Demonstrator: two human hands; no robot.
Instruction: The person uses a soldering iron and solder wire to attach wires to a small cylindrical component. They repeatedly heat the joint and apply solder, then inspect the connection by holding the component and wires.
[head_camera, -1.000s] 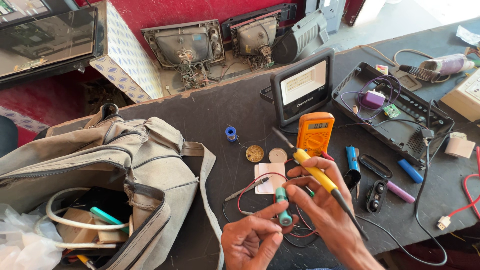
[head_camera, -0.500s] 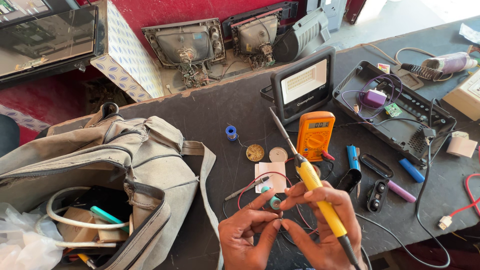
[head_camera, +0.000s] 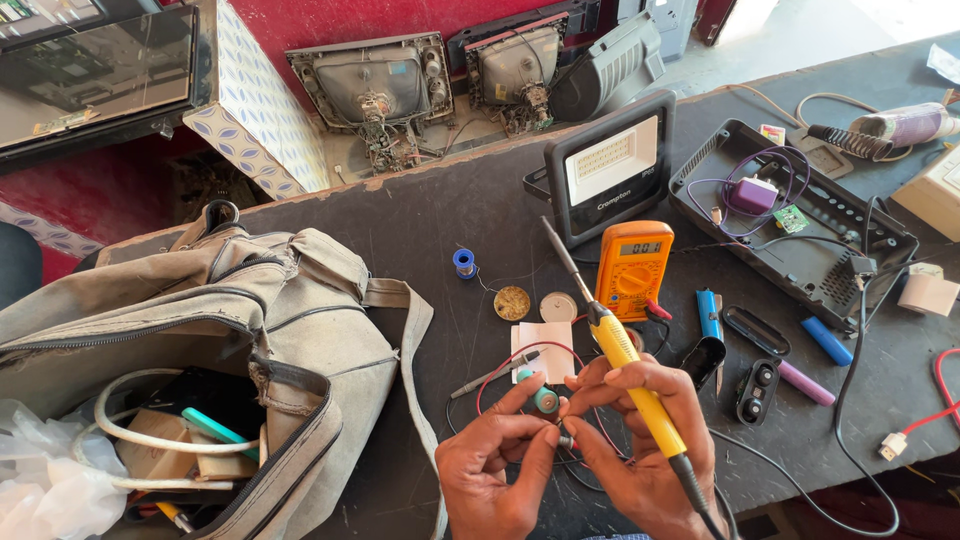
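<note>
Cluttered dark table (head_camera: 440, 215) under both hands: the left hand (head_camera: 495, 465) fingers pinch a small green cylindrical cell (head_camera: 545, 400) just above it, while the right hand (head_camera: 640, 440) grips a yellow soldering iron (head_camera: 625, 355), best steadied, tip away from wires.

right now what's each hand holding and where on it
Right hand: yellow soldering iron, gripped on its handle, tip pointing away. Left hand: small green cell, pinched at its lower end.
</note>
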